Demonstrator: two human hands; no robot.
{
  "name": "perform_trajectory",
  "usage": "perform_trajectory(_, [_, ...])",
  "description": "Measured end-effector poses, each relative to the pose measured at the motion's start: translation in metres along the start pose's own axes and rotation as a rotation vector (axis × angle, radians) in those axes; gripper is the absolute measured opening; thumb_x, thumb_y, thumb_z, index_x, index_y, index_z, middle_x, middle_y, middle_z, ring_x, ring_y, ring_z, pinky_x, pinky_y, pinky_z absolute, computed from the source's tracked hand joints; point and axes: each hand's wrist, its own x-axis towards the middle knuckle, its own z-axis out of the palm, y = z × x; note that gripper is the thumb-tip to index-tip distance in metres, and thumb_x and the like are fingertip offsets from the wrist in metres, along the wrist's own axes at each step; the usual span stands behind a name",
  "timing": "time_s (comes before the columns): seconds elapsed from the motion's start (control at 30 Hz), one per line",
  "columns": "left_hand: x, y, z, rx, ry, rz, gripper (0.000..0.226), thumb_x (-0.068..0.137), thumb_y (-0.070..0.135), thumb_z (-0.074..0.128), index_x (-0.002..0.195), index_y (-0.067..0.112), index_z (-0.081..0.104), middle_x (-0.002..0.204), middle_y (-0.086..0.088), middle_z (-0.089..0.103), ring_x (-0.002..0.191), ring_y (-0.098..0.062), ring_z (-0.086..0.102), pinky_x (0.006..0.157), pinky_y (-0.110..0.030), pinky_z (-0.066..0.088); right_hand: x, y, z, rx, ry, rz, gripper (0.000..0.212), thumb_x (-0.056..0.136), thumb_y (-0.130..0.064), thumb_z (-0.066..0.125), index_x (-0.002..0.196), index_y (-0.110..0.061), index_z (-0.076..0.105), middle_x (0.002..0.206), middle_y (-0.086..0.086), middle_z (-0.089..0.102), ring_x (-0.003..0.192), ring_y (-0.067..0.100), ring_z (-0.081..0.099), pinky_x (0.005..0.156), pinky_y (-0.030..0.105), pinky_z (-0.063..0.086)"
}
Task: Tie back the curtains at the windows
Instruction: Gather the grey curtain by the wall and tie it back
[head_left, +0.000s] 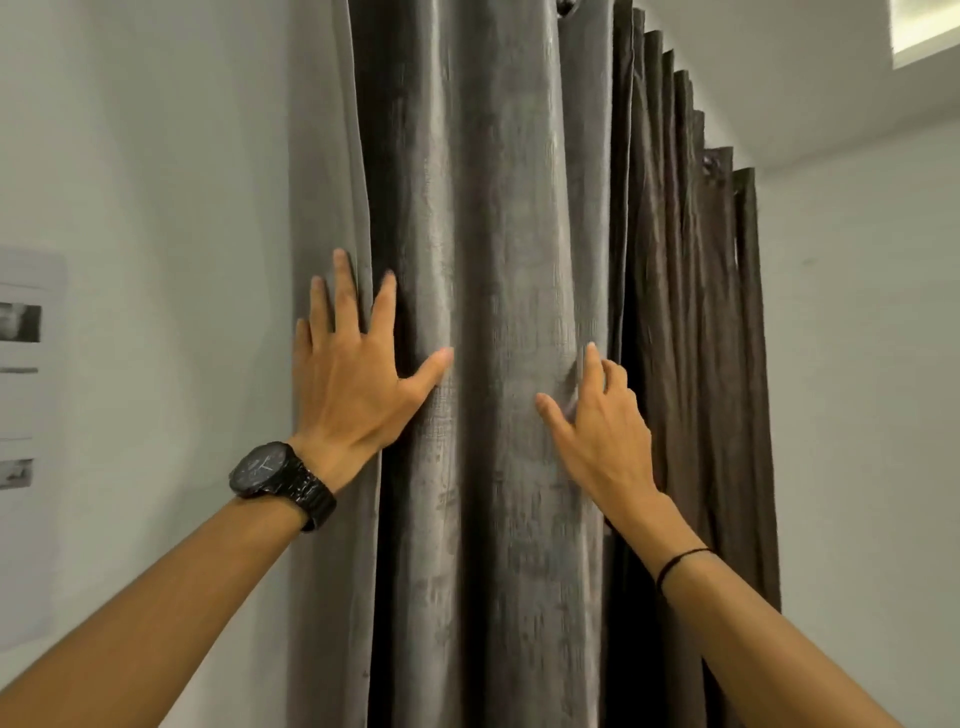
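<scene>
The heavy grey-brown pleated fabric curtain (498, 312) hung gathered, folds running vertically, against the pale wall (130, 156). It lay between both hands: left hand (353, 379) flat, fingers (343, 291) spread; right hand (602, 431) equally near, fingers curled loosely into a fold.

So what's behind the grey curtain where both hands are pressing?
Nothing behind it shows. The grey curtain hangs closed in thick folds, with the left hand and right hand flat on its front. Only white wall shows beside it; any window stays covered.
</scene>
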Motion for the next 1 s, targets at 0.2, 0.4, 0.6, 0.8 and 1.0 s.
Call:
perform_trajectory(0.2, [0.028,0.011,0.015,-0.157,0.071,-0.076,0.114,0.083,0.079,0.06,0.166,0.023,0.005,0.175,-0.006,-0.004,0.161,-0.035,0.001,0.128,-0.058,0.014,0.055,-0.002,0.039,0.471,0.161,-0.126,0.048,0.096,-0.032,0.064,0.139,-0.013,0.052,0.124,-0.001,0.065,0.108,0.009,0.062,0.094,0.031,0.055])
perform_trajectory(0.4, [0.033,0.0,0.003,-0.316,0.096,-0.045,0.094,0.093,0.039,0.068,0.167,0.02,0.013,0.173,0.002,0.018,0.158,-0.011,0.019,0.129,-0.034,0.021,0.065,-0.085,0.066,0.662,0.187,-0.287,0.027,0.081,0.008,0.049,0.072,-0.017,0.042,0.07,-0.005,0.041,0.06,0.016,0.039,0.058,0.03,0.028])
perform_trajectory(0.6, [0.032,-0.018,-0.013,-0.624,0.132,-0.064,0.069,0.095,0.046,0.044,0.158,0.02,0.037,0.152,0.009,0.056,0.143,-0.007,0.049,0.123,-0.037,0.036,0.062,-0.194,0.033,1.09,0.135,-0.556,0.018,0.083,0.0,0.05,0.069,-0.01,0.052,0.074,0.006,0.053,0.064,0.023,0.049,0.058,0.031,0.032])
perform_trajectory(0.8, [0.02,-0.011,-0.019,-0.452,0.078,-0.067,0.068,0.101,0.047,0.048,0.162,0.022,0.033,0.161,0.006,0.046,0.148,-0.008,0.043,0.125,-0.045,0.033,0.068,-0.167,0.044,1.026,0.029,-0.666,0.022,0.079,-0.002,0.053,0.07,-0.019,0.043,0.077,0.008,0.055,0.07,0.031,0.053,0.059,0.039,0.037])
perform_trajectory(1.0, [0.039,0.007,-0.018,-0.252,0.178,-0.086,0.082,0.09,0.054,0.063,0.162,0.035,0.028,0.166,0.015,0.031,0.149,0.005,0.029,0.116,-0.012,0.025,0.094,-0.046,0.05,0.97,0.116,-0.369,0.068,0.089,-0.074,0.042,0.118,-0.02,0.07,0.108,-0.001,0.056,0.106,0.021,0.053,0.093,0.041,0.048])
